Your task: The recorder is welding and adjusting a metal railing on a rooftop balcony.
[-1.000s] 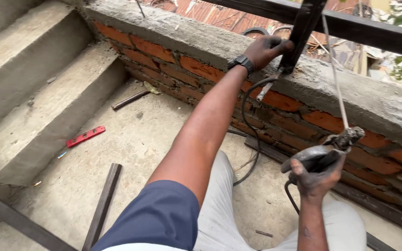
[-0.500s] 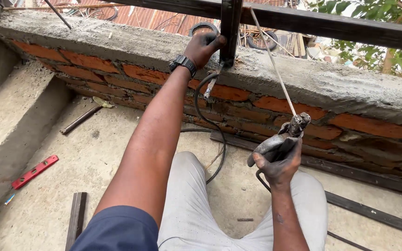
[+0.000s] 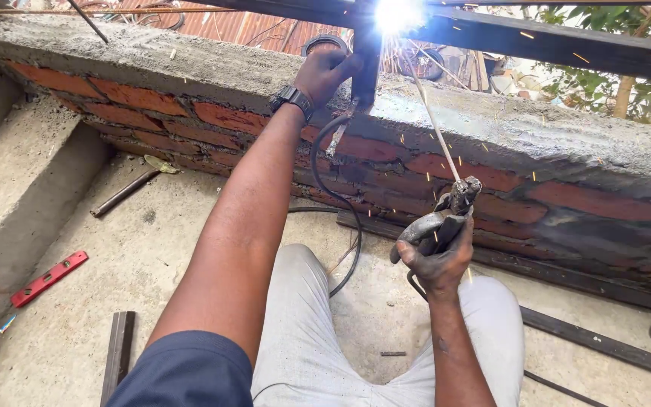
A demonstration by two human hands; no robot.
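Head view: right hand [image 3: 437, 260] clamped on the grimy holder [image 3: 446, 218], rod [image 3: 431, 117] sparking at the rail [image 3: 536, 41]. Left hand [image 3: 325, 71] wraps the post [image 3: 365, 71] above the brick wall [image 3: 416, 162]; cable [image 3: 340, 226] dangles between.

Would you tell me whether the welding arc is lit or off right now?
Lit: a bright white flash and sparks show where the rod, held by the right hand, meets the post.

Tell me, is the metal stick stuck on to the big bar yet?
Done: the upright post stands on the brick wall under the dark rail. In hand: the left hand grips the post while the right hand holds the electrode holder, its welding rod sparking brightly at the joint. Left: the glare hides the weld, so I can't tell how much remains.
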